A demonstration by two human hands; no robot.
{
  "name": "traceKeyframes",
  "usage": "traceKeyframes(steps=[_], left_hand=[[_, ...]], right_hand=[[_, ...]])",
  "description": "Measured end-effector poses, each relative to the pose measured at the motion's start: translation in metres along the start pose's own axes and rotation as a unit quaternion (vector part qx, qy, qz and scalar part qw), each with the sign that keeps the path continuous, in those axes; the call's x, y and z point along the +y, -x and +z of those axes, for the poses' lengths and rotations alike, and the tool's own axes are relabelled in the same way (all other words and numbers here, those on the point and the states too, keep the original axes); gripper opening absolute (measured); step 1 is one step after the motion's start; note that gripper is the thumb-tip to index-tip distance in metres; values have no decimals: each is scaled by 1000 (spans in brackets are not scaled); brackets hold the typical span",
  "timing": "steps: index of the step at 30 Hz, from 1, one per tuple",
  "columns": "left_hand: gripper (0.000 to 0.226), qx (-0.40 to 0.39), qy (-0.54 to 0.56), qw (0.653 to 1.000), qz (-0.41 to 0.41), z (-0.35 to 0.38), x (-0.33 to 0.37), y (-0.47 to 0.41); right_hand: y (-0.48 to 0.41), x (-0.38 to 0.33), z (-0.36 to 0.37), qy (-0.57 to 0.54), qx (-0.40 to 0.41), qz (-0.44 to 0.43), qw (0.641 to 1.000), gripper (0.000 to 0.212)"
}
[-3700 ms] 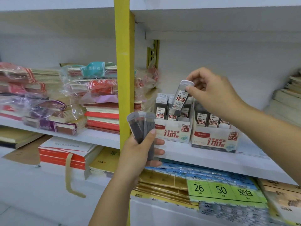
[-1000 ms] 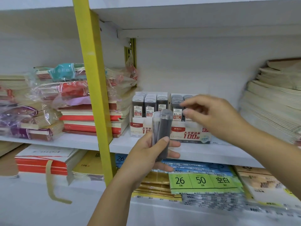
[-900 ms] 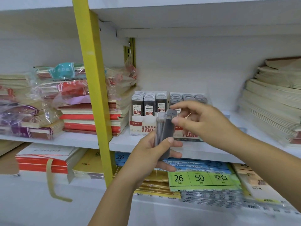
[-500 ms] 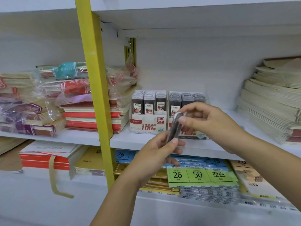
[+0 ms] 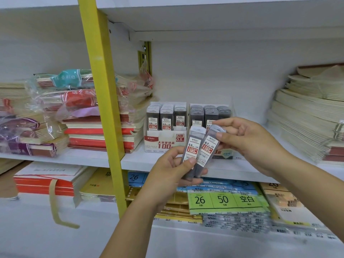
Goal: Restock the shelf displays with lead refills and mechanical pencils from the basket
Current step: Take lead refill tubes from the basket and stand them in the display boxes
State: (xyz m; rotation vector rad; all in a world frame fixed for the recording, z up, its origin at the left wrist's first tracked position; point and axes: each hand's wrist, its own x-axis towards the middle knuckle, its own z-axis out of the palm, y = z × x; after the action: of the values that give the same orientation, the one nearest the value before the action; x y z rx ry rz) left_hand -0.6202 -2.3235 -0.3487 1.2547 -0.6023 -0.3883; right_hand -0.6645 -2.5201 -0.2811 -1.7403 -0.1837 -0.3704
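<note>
My left hand grips the lower ends of two lead refill cases, labels facing me. One is marked 0.5, the other 0.7. My right hand pinches the top of the 0.7 case. Behind them on the middle shelf stand two white display boxes full of upright refill cases: the HB 0.5 box on the left and a second box on the right, its front hidden by my hands.
A yellow upright post stands left of the boxes. Wrapped and stacked notebooks fill the shelf to the left, cream paper stacks to the right. Below lie price-labelled packs and red-edged books.
The cases in my left hand have turned from edge-on to label-forward. My right hand came back from the right display box and now pinches the top of the 0.7 case.
</note>
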Motion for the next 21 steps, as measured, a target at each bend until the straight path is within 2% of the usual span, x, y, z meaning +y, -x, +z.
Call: traceKeyframes(steps=[3,7,11,13,15,21], left_hand=[[30,2,7,1000,-2,-1,-1,-1],[26,12,7,1000,0,-1,-2,-2],[22,36,9,999,14,-5,-2,-6],[20,45,5,999,19,-6,-2,-6],[20,52,0,998,21,-7,-3,-7],[19,65,-13,997,29,-11,-3,-7]], right_hand=[[0,1,0,12,-4,-3,1000,30],[-2,-3,-2,85,8,-26,996,19],[-11,-23,-16,138,82,-136,978,24],[-17,-35,-24,180,111,-205,956,31],[-25,-40,-27,252,115,-237,931,33],[-43,-32,-29,326,91,-220,915,28]])
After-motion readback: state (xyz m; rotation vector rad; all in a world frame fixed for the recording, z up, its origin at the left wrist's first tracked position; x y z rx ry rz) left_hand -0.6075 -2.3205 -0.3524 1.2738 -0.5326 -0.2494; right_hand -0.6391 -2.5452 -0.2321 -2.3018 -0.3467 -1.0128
